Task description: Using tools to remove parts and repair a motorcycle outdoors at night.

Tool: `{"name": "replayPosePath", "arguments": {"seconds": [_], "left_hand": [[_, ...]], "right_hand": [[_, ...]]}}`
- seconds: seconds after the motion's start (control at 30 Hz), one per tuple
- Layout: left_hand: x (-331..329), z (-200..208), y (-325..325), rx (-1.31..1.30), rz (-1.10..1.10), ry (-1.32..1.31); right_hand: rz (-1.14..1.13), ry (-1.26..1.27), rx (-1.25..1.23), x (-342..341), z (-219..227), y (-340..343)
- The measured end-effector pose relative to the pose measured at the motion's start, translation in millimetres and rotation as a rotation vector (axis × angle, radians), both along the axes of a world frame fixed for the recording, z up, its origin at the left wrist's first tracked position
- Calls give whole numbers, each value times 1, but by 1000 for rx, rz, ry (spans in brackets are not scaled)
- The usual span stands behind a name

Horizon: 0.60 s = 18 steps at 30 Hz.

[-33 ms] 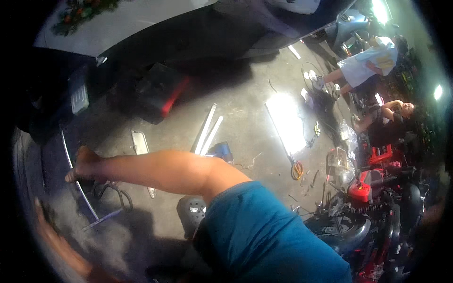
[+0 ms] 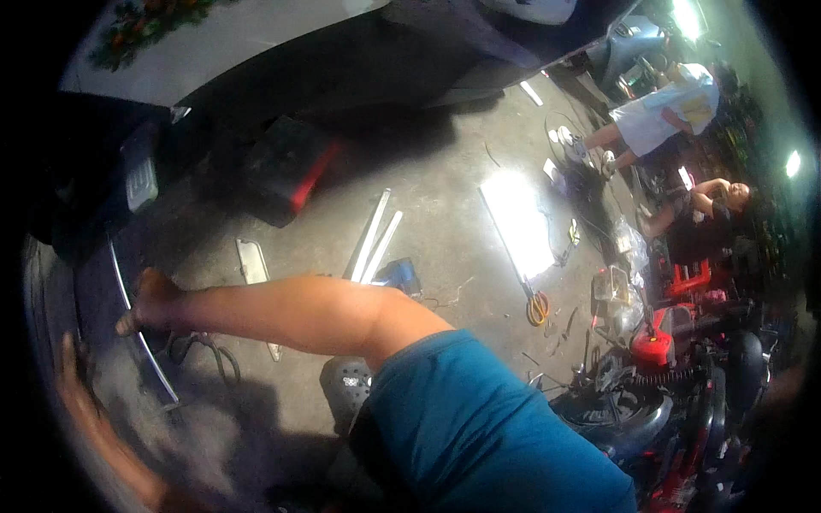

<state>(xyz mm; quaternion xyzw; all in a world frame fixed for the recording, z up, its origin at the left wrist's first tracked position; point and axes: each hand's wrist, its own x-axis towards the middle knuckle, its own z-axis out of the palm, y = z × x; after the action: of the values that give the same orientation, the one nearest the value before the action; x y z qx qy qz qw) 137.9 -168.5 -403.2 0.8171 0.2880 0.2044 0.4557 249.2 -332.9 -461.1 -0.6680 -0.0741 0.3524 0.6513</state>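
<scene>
Thin pale strip [image 2: 157, 369] crosses R hand [image 2: 157, 299], whose fingers seem closed on it; long axis approx. upper left to lower right. L hand [image 2: 72, 373] is apart, left of strip; its state I cannot tell.

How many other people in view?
2. A person in white clothes at the upper right, and a person in dark clothes just below them in the picture. More could be hidden in the dark rim.
</scene>
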Motion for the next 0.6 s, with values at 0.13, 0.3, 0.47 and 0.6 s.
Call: {"name": "replayPosePath", "arguments": {"seconds": [0.13, 0.3, 0.47, 0.6], "left_hand": [[87, 12, -32, 48, -341, 333], [119, 14, -61, 72, -414, 475], [125, 7, -47, -88, -483, 478], [126, -15, -28, -261, -425, 284]], "right_hand": [[-36, -99, 161, 9, 5, -2], [110, -244, -46, 12, 2, -11], [396, 319, 201, 29, 4, -41], [340, 295, 259, 28, 10, -33]]}}
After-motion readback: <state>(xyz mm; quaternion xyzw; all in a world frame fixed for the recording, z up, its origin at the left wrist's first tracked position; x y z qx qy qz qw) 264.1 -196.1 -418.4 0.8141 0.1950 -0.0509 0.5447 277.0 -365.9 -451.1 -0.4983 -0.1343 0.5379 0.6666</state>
